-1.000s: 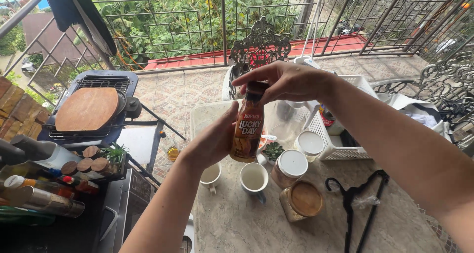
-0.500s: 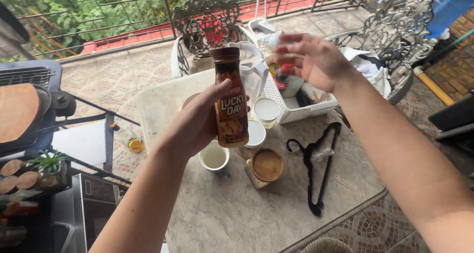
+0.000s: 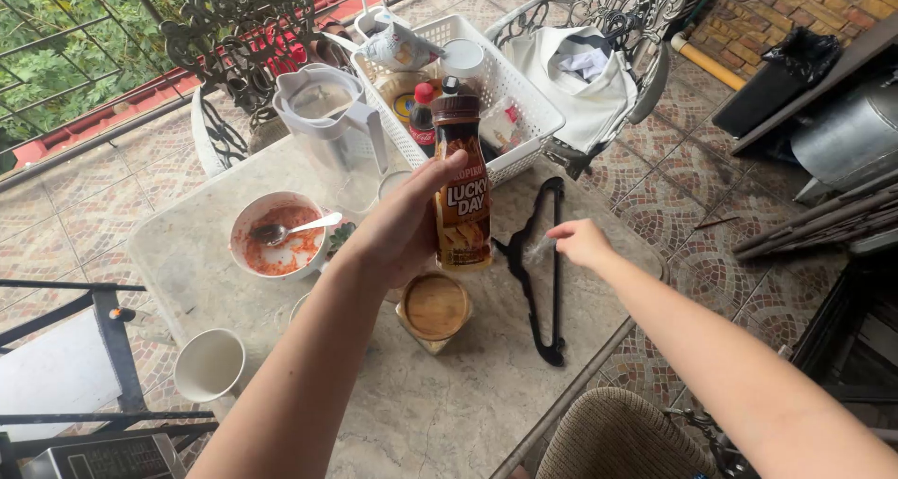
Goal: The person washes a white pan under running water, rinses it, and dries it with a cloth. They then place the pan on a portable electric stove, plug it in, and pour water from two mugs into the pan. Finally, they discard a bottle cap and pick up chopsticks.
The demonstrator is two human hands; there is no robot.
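Observation:
My left hand (image 3: 398, 231) grips a brown plastic bottle (image 3: 463, 198) with a dark cap, upright above the marble table (image 3: 449, 404). Just below the bottle stands a small jar with a wooden lid (image 3: 435, 308). My right hand (image 3: 582, 243) is lower and to the right, over a black clothes hanger (image 3: 543, 283) lying on the table. Its fingertips are pinched on what looks like a small pale scrap (image 3: 540, 249), which is blurred.
A bowl with red sauce and a spoon (image 3: 276, 236), a white cup (image 3: 210, 365), a clear pitcher (image 3: 332, 123) and a white basket (image 3: 524, 105) of bottles stand on the table. A wicker seat (image 3: 617, 437) is at the near edge; a metal chair with a white bag (image 3: 585, 77) is behind.
My right hand has come off the top of the bottle and dropped to the right, down over the hanger. My left hand still holds the bottle. The view has swung right.

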